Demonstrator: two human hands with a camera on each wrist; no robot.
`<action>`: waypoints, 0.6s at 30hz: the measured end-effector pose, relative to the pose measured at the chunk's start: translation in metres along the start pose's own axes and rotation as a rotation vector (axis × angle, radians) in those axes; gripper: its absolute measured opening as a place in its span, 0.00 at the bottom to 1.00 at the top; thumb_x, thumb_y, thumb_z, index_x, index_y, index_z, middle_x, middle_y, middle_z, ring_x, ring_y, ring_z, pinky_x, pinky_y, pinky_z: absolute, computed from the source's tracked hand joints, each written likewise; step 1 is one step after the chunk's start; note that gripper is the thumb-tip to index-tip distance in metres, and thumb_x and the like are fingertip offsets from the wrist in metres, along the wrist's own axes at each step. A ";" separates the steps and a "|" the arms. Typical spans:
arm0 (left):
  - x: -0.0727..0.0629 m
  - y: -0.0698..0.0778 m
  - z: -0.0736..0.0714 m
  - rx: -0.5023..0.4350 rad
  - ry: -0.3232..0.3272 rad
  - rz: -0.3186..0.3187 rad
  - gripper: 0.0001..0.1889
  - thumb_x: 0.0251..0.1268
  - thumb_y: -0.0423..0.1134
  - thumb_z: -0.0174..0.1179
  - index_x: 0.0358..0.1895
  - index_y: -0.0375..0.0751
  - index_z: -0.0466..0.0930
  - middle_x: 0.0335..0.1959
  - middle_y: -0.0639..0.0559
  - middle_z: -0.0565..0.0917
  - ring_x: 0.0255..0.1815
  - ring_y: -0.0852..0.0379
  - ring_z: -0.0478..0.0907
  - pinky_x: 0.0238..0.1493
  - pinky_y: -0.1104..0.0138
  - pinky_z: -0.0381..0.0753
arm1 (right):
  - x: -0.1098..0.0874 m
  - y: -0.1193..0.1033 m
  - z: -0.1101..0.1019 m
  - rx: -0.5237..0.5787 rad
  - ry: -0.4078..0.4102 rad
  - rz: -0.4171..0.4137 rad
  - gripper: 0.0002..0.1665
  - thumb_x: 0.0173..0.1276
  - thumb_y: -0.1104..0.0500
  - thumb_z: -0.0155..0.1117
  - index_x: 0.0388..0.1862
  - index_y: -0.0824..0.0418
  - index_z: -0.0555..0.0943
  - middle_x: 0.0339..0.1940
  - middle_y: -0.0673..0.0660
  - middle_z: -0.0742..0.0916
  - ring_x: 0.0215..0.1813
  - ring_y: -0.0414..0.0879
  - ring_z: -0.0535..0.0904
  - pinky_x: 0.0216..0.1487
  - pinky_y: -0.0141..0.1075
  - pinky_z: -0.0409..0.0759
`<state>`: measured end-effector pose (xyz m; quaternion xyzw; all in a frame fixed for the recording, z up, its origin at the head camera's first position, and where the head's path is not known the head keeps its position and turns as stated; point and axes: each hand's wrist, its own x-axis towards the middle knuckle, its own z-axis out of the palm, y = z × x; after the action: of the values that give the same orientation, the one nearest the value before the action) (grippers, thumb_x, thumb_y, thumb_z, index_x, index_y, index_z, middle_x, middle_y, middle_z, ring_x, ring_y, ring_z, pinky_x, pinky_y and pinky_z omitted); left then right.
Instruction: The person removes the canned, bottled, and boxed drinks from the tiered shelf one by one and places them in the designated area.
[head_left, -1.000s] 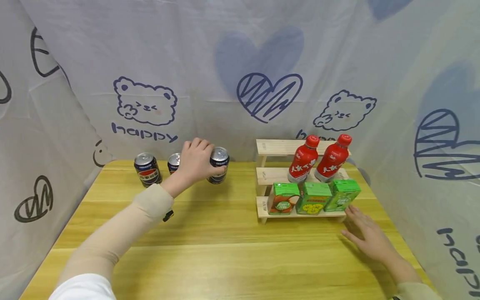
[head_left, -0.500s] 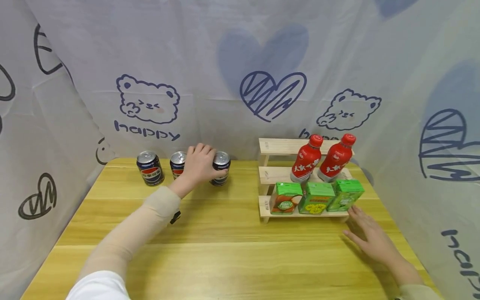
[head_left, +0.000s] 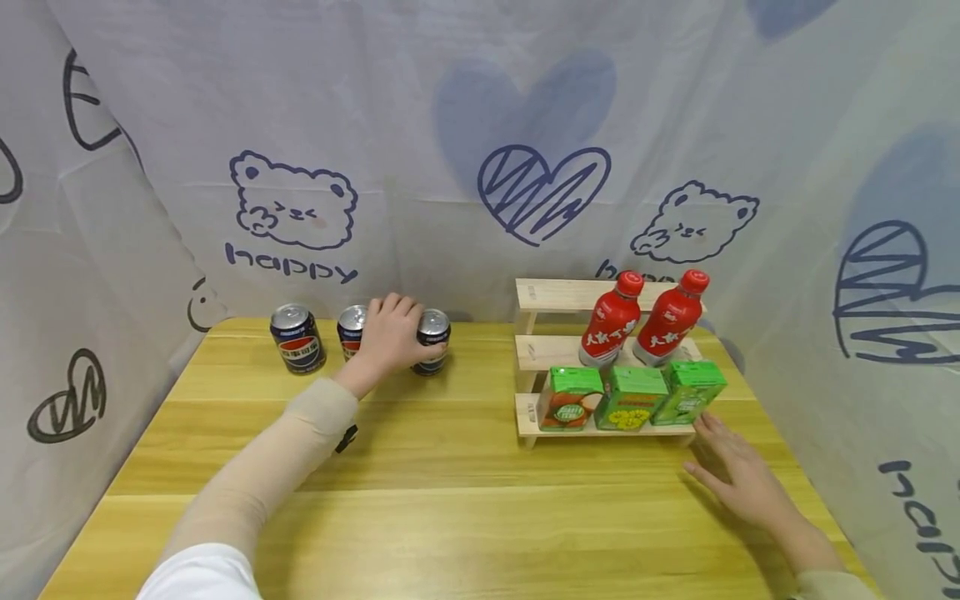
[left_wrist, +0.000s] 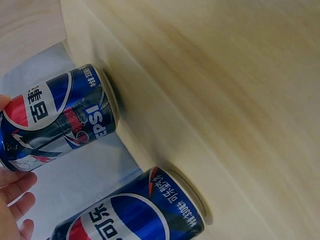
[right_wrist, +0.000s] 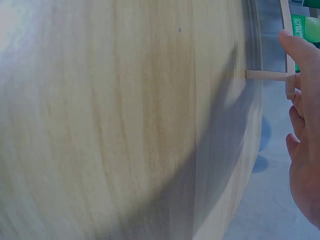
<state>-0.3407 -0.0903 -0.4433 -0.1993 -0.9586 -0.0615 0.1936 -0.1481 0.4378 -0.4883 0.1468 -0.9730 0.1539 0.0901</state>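
Three dark blue Pepsi cans stand in a row near the back left of the table. My left hand [head_left: 390, 337] grips the rightmost can [head_left: 432, 323] near its top, with the thumb on its front. In the left wrist view this can [left_wrist: 62, 117] stands upright on the table, close beside the middle can [left_wrist: 135, 212]. Fingers partly cover the middle can [head_left: 349, 325] in the head view; the left can [head_left: 297, 337] stands apart. At the right, my right hand [head_left: 742, 479] has its fingers extended, fingertips at the front right corner of a wooden tiered rack [head_left: 536, 354].
On the rack's middle tier stand two red bottles, the left bottle [head_left: 611, 321] and right bottle [head_left: 670, 321]. Three green-topped drink cartons, including a middle carton [head_left: 630, 400], line its bottom tier. A printed cloth [head_left: 420, 233] hangs behind the wooden table [head_left: 465, 517] and along its sides.
My left hand has shifted slightly left with the rightmost can, narrowing its gap to the middle can. My right hand has stayed by the rack's corner.
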 end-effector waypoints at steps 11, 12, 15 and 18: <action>0.000 -0.005 0.004 -0.011 -0.033 -0.021 0.41 0.47 0.71 0.63 0.54 0.38 0.79 0.53 0.44 0.80 0.55 0.46 0.70 0.54 0.52 0.65 | 0.000 -0.002 -0.001 0.012 -0.021 0.027 0.43 0.70 0.47 0.61 0.76 0.63 0.59 0.77 0.67 0.61 0.79 0.62 0.53 0.75 0.25 0.28; 0.000 -0.005 0.003 -0.012 -0.037 -0.022 0.41 0.48 0.71 0.63 0.54 0.38 0.79 0.53 0.44 0.80 0.55 0.45 0.70 0.54 0.52 0.66 | 0.000 -0.002 0.000 0.015 -0.020 0.026 0.42 0.70 0.47 0.61 0.76 0.63 0.59 0.77 0.67 0.61 0.79 0.61 0.53 0.75 0.24 0.28; -0.001 -0.005 0.002 -0.021 -0.057 -0.020 0.41 0.50 0.70 0.62 0.55 0.36 0.78 0.54 0.42 0.79 0.56 0.44 0.69 0.55 0.51 0.66 | 0.000 -0.002 0.000 0.019 -0.016 0.020 0.42 0.70 0.48 0.61 0.76 0.64 0.59 0.77 0.67 0.61 0.80 0.57 0.51 0.74 0.23 0.28; -0.003 -0.005 0.000 -0.041 -0.095 -0.031 0.42 0.53 0.70 0.60 0.58 0.36 0.76 0.56 0.41 0.78 0.58 0.43 0.69 0.57 0.50 0.67 | 0.000 -0.003 0.000 0.023 -0.015 0.016 0.42 0.70 0.48 0.62 0.76 0.64 0.59 0.77 0.67 0.61 0.80 0.58 0.51 0.74 0.22 0.27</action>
<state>-0.3405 -0.0960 -0.4450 -0.1909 -0.9683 -0.0747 0.1426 -0.1472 0.4347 -0.4872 0.1413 -0.9730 0.1644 0.0798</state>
